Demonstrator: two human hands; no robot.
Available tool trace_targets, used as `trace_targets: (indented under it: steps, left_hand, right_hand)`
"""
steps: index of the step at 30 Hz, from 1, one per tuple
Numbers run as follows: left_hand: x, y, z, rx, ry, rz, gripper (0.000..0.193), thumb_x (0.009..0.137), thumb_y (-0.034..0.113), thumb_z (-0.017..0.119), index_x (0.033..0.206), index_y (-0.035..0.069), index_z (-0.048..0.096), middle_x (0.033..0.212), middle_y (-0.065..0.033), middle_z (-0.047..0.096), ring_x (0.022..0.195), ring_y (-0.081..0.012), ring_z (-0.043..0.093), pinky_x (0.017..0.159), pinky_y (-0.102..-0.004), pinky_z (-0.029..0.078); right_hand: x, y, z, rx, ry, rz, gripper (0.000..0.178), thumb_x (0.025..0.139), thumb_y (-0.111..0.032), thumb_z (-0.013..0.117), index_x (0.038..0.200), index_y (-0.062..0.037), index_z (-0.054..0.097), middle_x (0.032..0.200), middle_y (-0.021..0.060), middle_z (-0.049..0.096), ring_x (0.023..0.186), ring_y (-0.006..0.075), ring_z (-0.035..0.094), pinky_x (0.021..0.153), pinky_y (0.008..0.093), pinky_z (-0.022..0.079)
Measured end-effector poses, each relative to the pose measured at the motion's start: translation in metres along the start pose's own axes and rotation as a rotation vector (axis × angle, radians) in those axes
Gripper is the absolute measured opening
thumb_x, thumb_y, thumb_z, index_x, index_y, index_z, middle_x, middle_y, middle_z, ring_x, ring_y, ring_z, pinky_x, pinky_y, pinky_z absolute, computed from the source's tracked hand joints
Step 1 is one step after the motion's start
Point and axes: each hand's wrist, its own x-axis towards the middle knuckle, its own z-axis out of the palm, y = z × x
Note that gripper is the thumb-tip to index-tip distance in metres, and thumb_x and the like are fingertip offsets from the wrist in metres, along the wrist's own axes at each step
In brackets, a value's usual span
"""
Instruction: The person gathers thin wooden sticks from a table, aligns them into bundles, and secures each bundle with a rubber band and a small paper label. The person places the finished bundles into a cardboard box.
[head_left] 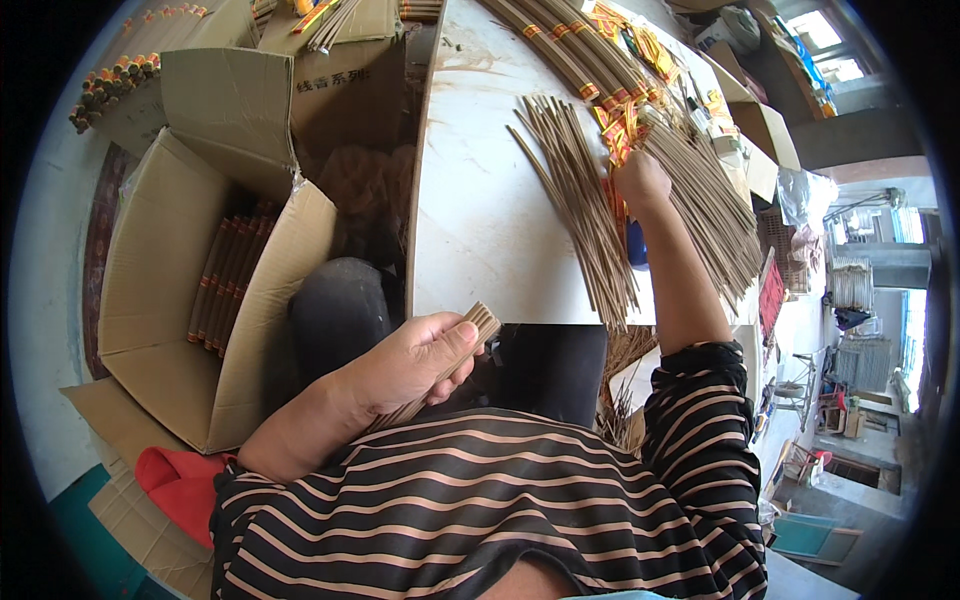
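Note:
A bundle of brown incense sticks (pixel 482 318) is gripped in my left hand (pixel 425 360), held in front of my body just off the table's near edge. The bundle's lower part passes behind the hand, against my striped top. Over the table, my right hand (pixel 643 183) is closed at a cluster of red and yellow paper strips (pixel 618 130); its fingertips are partly hidden. Loose incense sticks (pixel 575 195) lie fanned out left of this hand, and a larger spread of sticks (pixel 700 195) lies to its right. Beneath the right wrist a blue object (pixel 637 245) shows in part.
The white table (pixel 470 220) carries several banded incense bundles (pixel 560 50) at its far side. To the left, an open cardboard box (pixel 150 270) contains red-banded bundles (pixel 232 275). More bundles (pixel 115 90) are stacked at the far left. A red cloth (pixel 175 490) lies by my left elbow.

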Motion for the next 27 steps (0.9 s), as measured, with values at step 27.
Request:
trace_targets:
  steps: [27]
  left_hand:
    - [-0.023,-0.010,0.029,0.111,0.025,0.079,0.038,0.095,0.039,0.041,0.096,0.002,0.047,0.067,-0.0011,0.046,0.050,-0.0056,0.040,0.047,-0.0169,0.037]
  right_hand:
    - [-0.168,-0.002,-0.067,1.288,-0.530,-0.301,0.021,0.089,-0.017,0.058,0.096,0.0025,0.060,0.073,0.0027,0.061,0.061,0.0052,0.053,0.056,0.0192,0.042]
